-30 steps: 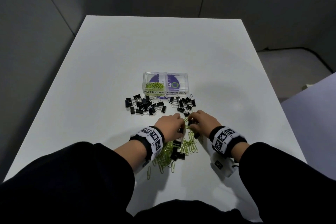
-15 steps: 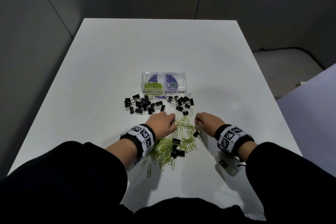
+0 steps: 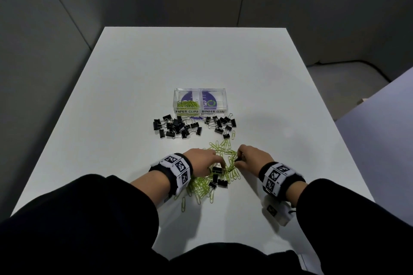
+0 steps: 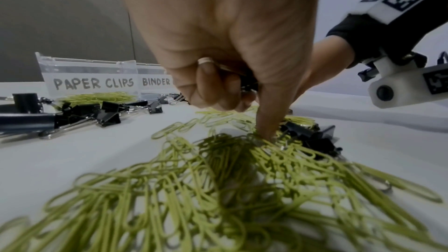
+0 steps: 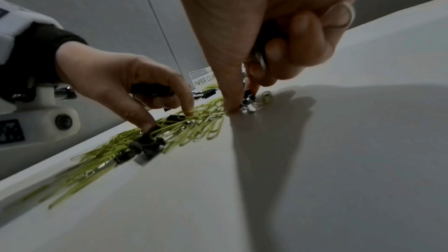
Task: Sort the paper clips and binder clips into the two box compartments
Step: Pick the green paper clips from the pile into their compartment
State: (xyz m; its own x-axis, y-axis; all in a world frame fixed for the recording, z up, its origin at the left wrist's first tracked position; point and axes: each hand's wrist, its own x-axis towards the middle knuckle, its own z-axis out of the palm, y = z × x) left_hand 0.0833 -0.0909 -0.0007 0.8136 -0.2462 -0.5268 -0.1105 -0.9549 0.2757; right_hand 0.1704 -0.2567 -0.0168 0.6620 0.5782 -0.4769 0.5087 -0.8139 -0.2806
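A clear two-part box point(image 3: 199, 91) stands mid-table; its left part, labelled PAPER CLIPS, holds green paper clips point(image 3: 187, 104), and the BINDER CLIPS part looks empty. Black binder clips point(image 3: 176, 127) lie in two groups in front of it. Nearer me is a pile of green paper clips point(image 3: 202, 188) with a few binder clips point(image 3: 218, 181) mixed in. My left hand point(image 3: 218, 164) keeps binder clips point(image 5: 150, 88) in its curled fingers while thumb and forefinger touch the pile. My right hand point(image 3: 238, 159) also holds clips in its palm and pinches a binder clip point(image 5: 247, 101) on the table.
The white table point(image 3: 134, 87) has bare surface to the left, to the right and beyond the box. Grey walls close in behind and at the left. A lower pale surface point(image 3: 380, 140) adjoins the right edge.
A second ago the hands were touching above the pile; they drew apart, and now both have their fingertips down in the green clips. The head view has shifted slightly.
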